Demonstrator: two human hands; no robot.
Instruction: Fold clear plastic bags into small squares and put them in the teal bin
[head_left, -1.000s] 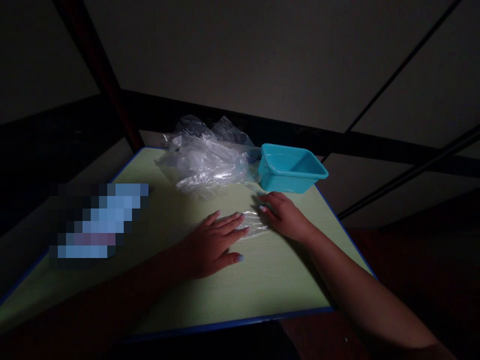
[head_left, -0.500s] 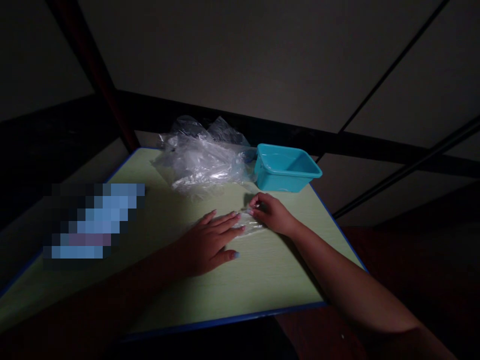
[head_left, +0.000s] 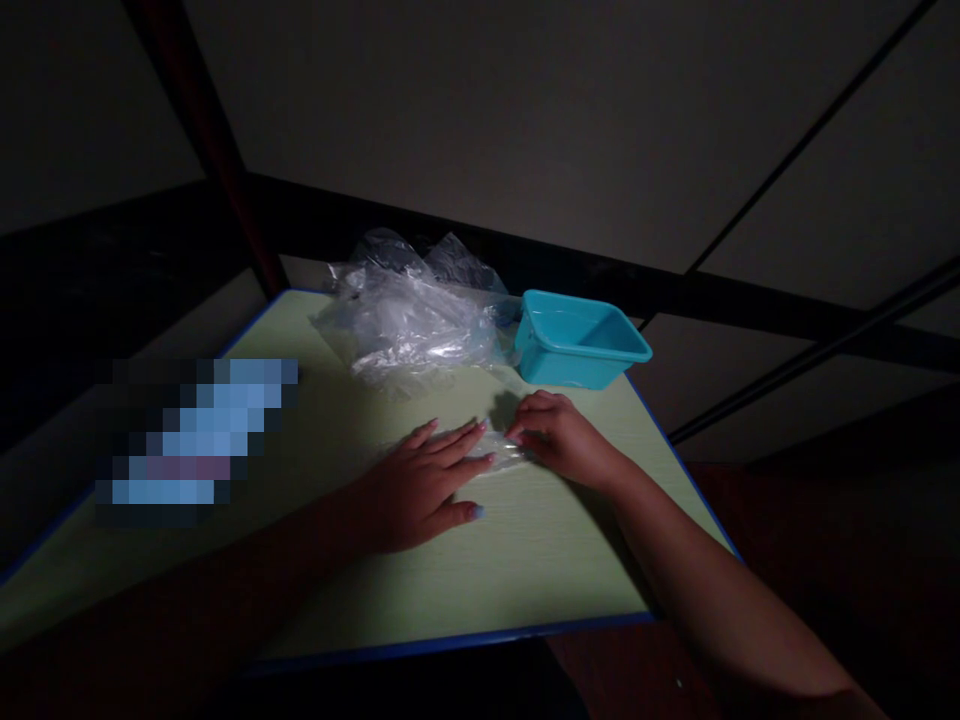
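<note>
A small clear plastic bag (head_left: 498, 452) lies flat on the pale yellow-green table (head_left: 480, 580), partly covered by my hands. My left hand (head_left: 427, 485) presses on it palm down, fingers stretched and spread. At the bag's right end, my right hand (head_left: 559, 435) has its thumb and fingertips pinched together on the plastic. How much of the bag sits between those fingertips is hard to see in the dim light.
Behind my hands is a crumpled heap of clear plastic bags (head_left: 420, 325). A turquoise plastic basket (head_left: 581, 370) stands at the back right corner. On the left lies a blurred-out blue item (head_left: 225, 420). The table has a blue edge, with cabinet panels (head_left: 480, 130) behind it.
My right hand has shifted slightly right and lower along the bag's end, still pinching. My left hand stays flat on the bag. The whole view has swung a little.
</note>
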